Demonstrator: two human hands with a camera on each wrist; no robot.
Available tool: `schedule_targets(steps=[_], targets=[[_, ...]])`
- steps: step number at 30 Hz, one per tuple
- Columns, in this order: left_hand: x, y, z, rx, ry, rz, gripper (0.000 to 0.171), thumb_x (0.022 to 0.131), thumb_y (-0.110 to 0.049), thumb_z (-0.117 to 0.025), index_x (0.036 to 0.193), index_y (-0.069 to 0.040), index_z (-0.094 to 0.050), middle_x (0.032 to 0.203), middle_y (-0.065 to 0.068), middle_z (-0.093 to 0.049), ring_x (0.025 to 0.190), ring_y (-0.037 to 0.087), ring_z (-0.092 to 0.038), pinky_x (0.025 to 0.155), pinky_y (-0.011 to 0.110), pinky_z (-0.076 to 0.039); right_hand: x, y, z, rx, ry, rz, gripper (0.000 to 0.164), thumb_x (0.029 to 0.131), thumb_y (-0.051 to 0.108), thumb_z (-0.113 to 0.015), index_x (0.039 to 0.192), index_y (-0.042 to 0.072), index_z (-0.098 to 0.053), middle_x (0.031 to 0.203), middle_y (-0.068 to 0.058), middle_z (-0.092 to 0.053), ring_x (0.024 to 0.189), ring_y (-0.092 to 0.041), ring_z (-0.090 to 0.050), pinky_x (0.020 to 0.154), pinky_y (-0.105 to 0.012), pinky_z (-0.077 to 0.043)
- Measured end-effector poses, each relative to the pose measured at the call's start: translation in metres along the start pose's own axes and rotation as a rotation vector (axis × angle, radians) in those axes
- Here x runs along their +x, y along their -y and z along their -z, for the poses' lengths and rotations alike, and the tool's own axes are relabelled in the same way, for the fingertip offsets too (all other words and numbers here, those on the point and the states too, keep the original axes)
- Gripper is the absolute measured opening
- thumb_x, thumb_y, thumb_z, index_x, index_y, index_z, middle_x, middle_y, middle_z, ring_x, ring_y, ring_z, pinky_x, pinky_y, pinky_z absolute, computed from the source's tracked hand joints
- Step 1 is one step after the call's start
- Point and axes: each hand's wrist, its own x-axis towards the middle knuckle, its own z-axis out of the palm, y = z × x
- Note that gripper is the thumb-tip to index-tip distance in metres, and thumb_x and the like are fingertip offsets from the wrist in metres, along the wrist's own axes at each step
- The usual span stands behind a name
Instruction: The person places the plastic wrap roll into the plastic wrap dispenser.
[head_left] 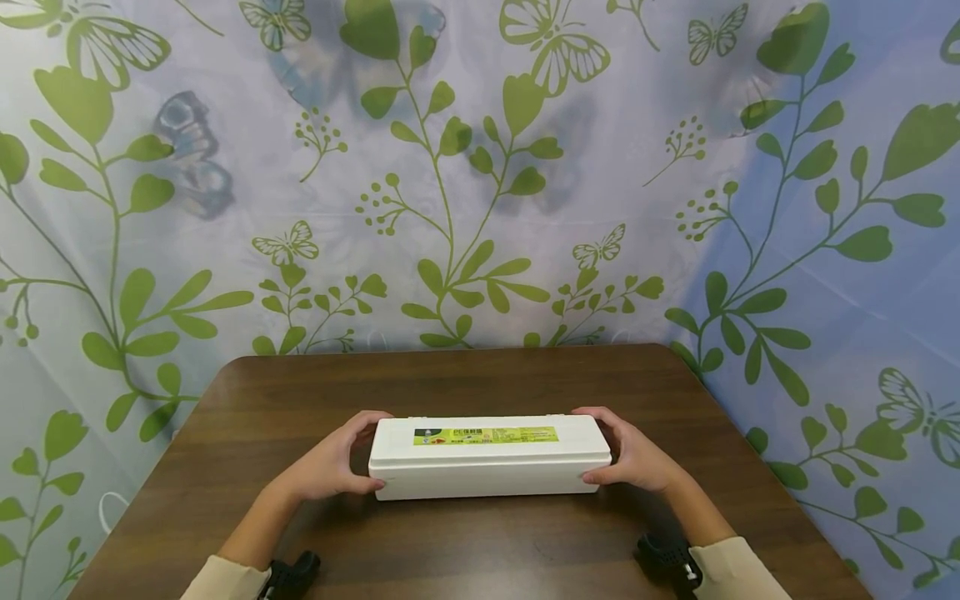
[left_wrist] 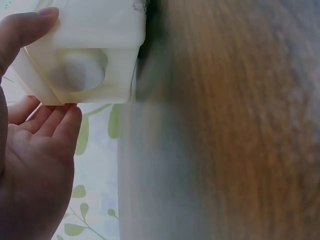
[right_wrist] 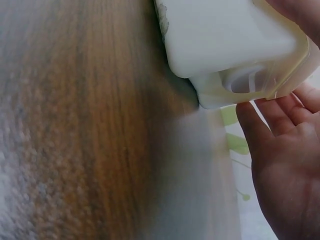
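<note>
A long white cling film box (head_left: 487,478) lies lengthwise across the table in the head view, a yellow-green label along its lid. At its left end my left hand (head_left: 347,458) grips it, thumb on the front face and fingers round the back. My right hand (head_left: 633,454) holds the opposite end in the same way. In the left wrist view, the end of a pale roll (left_wrist: 82,70) shows through a cutout in the box's end wall. The right wrist view shows a similar round end (right_wrist: 245,80) inside the other cutout.
The dark brown wooden table (head_left: 450,550) has rounded far corners. Behind it and along the right hangs a pale curtain (head_left: 480,208) printed with green leaves and butterflies. Black wrist straps (head_left: 291,575) sit at both sleeve cuffs.
</note>
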Motion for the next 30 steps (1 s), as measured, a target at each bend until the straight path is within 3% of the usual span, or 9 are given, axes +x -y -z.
schedule_targets(steps=[7, 12, 16, 24, 30], targets=[[-0.003, 0.001, 0.002, -0.025, 0.011, 0.02, 0.086, 0.076, -0.019, -0.092, 0.146, -0.009, -0.042, 0.144, 0.009, -0.05, 0.135, 0.019, -0.05, 0.114, 0.019, -0.038, 0.001, 0.003, -0.002, 0.01, 0.005, -0.016, 0.091, 0.076, 0.004, -0.088, 0.151, 0.007, -0.037, 0.135, -0.015, -0.055, 0.11, -0.02, -0.064, 0.082, -0.039, -0.061], [-0.002, 0.001, 0.0, 0.006, 0.002, -0.024, 0.085, 0.076, -0.018, -0.092, 0.145, -0.009, -0.043, 0.142, 0.008, -0.051, 0.132, 0.017, -0.052, 0.112, 0.016, -0.039, 0.001, 0.003, -0.002, 0.013, 0.005, -0.017, 0.091, 0.076, 0.004, -0.088, 0.151, 0.009, -0.037, 0.136, -0.015, -0.055, 0.111, -0.021, -0.064, 0.083, -0.039, -0.06], [-0.001, -0.003, 0.0, 0.052, -0.008, -0.013, 0.084, 0.074, -0.019, -0.093, 0.144, -0.013, -0.046, 0.14, 0.0, -0.053, 0.13, 0.014, -0.054, 0.111, 0.02, -0.042, 0.0, 0.002, -0.001, 0.003, 0.005, -0.013, 0.091, 0.076, 0.004, -0.088, 0.151, 0.012, -0.038, 0.137, -0.014, -0.055, 0.111, -0.019, -0.064, 0.083, -0.038, -0.06], [0.001, -0.009, -0.001, 0.128, -0.021, 0.035, 0.083, 0.071, -0.018, -0.094, 0.14, -0.015, -0.049, 0.136, -0.006, -0.056, 0.126, 0.014, -0.056, 0.11, 0.033, -0.049, -0.001, 0.0, 0.0, -0.035, 0.02, 0.012, 0.097, 0.075, 0.006, -0.09, 0.152, -0.001, -0.032, 0.137, -0.013, -0.053, 0.112, -0.017, -0.062, 0.085, -0.035, -0.059], [0.0, -0.01, -0.001, 0.154, -0.032, 0.06, 0.083, 0.07, -0.02, -0.094, 0.14, -0.018, -0.049, 0.134, -0.008, -0.058, 0.124, 0.012, -0.059, 0.105, 0.032, -0.051, -0.001, 0.001, -0.002, -0.037, -0.006, 0.01, 0.094, 0.074, 0.006, -0.09, 0.151, 0.0, -0.036, 0.135, -0.014, -0.055, 0.11, -0.018, -0.063, 0.083, -0.036, -0.06]])
